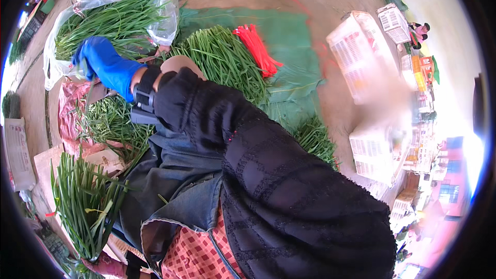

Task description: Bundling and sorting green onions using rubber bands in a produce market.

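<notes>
At the lower left, my left hand [104, 264], in a pink glove, grips the base of an upright bunch of long green stalks [83, 205], which look like garlic chives. My right hand [91, 56], in a blue glove, is bent over the near edge of a clear plastic bag [164, 27] with a heap of loose chives [112, 19] in it. Green strands show by its blurred fingers; whether it grips them is unclear. Beside my right forearm, a pile of chives [224, 60] lies on a green sheet [290, 50], with red plastic ties [257, 50] along it.
Short green trimmings [116, 120] lie on a pink sack [69, 104] in front of my lap. More greens [316, 139] rest at the sheet's edge. White plastic crates [348, 50] stand to the right, with another crate [17, 155] at far left. A person [420, 33] is in the distance.
</notes>
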`<state>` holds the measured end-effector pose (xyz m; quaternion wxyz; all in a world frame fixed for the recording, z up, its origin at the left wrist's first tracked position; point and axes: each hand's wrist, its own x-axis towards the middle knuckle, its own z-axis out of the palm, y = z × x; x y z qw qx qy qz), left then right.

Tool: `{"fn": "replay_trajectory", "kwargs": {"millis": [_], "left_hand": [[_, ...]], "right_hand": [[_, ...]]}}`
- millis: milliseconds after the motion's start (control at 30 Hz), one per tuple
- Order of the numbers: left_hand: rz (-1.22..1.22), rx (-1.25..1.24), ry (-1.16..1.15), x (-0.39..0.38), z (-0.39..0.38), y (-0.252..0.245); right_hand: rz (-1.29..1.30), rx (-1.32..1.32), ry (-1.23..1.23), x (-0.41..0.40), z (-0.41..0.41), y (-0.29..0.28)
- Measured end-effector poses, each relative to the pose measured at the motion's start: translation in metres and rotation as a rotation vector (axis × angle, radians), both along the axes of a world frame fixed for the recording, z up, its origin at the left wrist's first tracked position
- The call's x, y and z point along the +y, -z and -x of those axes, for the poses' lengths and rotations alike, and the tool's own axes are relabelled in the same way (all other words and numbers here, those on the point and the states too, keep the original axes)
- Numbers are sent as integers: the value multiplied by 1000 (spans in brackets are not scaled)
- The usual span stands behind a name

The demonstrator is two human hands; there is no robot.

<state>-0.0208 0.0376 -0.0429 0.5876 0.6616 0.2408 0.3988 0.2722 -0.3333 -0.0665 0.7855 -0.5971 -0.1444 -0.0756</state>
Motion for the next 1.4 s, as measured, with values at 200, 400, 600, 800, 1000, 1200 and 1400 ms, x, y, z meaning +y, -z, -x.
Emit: {"fn": "replay_trajectory", "kwargs": {"millis": [200,400,600,800,1000,1200,1400], "left_hand": [[-174,0,-49,-13,-2,-6],[-256,2,-39,-33,-14,-7],[-317,-4,-60,-36,-8,-18],[-377,-18,-69,-47,-5,-26],[-376,-39,-73,-56,-6,-16],[-380,-58,-102,-63,-4,-16],[-410,-69,-97,-70,-4,-17]], "right_hand": [[733,-350,70,22,49,16],[-313,188,-629,74,94,-7],[-109,239,-609,45,82,-27],[-95,292,-486,5,61,-21],[633,-405,142,-7,21,45],[-135,170,-774,62,85,44],[-211,178,-847,53,122,-23]]}}
